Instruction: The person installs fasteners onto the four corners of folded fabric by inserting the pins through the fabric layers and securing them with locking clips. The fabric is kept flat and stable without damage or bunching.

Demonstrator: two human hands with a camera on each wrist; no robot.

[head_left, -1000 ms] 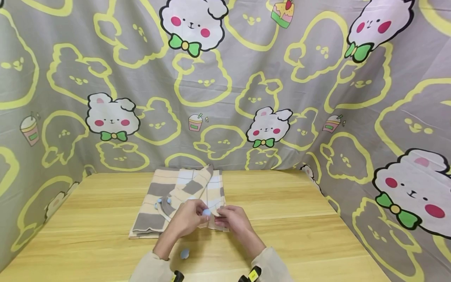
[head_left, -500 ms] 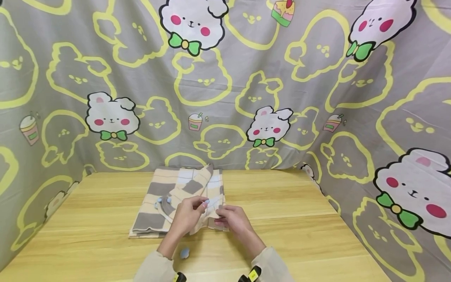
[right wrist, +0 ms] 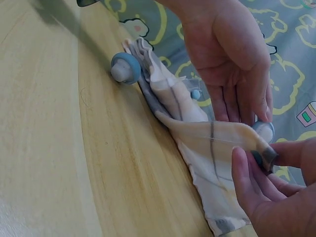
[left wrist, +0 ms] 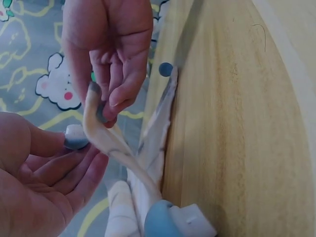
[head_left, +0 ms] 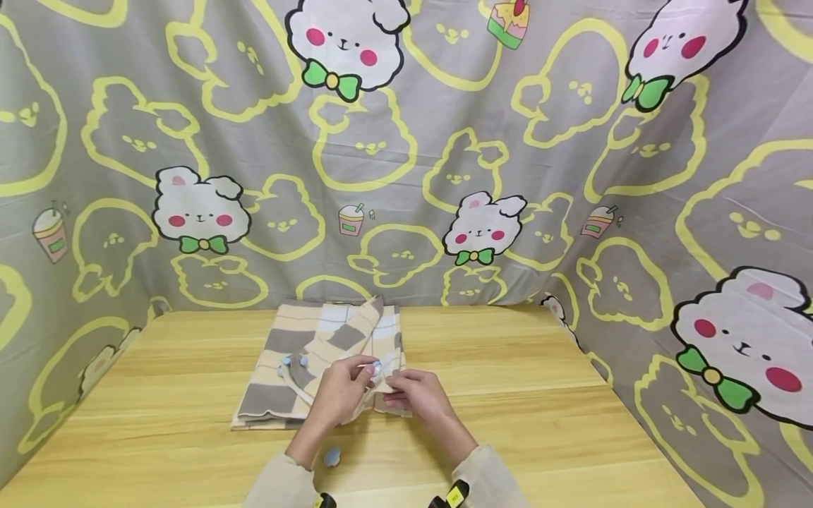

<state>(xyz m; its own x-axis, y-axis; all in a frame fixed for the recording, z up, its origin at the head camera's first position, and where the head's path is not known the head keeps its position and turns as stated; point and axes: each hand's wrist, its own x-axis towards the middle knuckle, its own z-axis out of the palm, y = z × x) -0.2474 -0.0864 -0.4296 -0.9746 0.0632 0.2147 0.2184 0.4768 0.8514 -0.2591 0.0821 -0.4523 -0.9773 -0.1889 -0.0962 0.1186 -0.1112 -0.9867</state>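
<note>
— Nearest the wrists, just short of the left hand (head_left: 339, 395), what's that on the wood?

— A loose blue button (head_left: 332, 457), lying alone on the table (head_left: 540, 423), apart from the fabric.

— And the hands themselves?

— Close together. The right hand (head_left: 416, 395) pinches the near corner of the striped cloth (head_left: 286, 353) between thumb and fingers, lifting it off the wood. The left hand's fingers (left wrist: 74, 158) are loosely spread, its fingertips against a small blue-and-white button piece (head_left: 376, 367) right at that pinched edge — whether they actually grip it, I cannot tell.

— How would you do this well?

— I'd judge: keep the right-hand pinch firm so the edge stays taut, bring the piece squarely onto the fabric face, and press straight rather than at a slant. A slack edge could let it slip.

— Which way does the cloth run?

— Its long axis leads away from the hands toward the curtain backdrop (head_left: 444, 141), the stripes crossing it. The lifted corner points back at the person; the far end lies flat beyond the fingers.

— Anything else on it?

— Past the left hand, two more blue buttons (head_left: 295, 362) sit on the cloth beside a thin curved edge.
</note>
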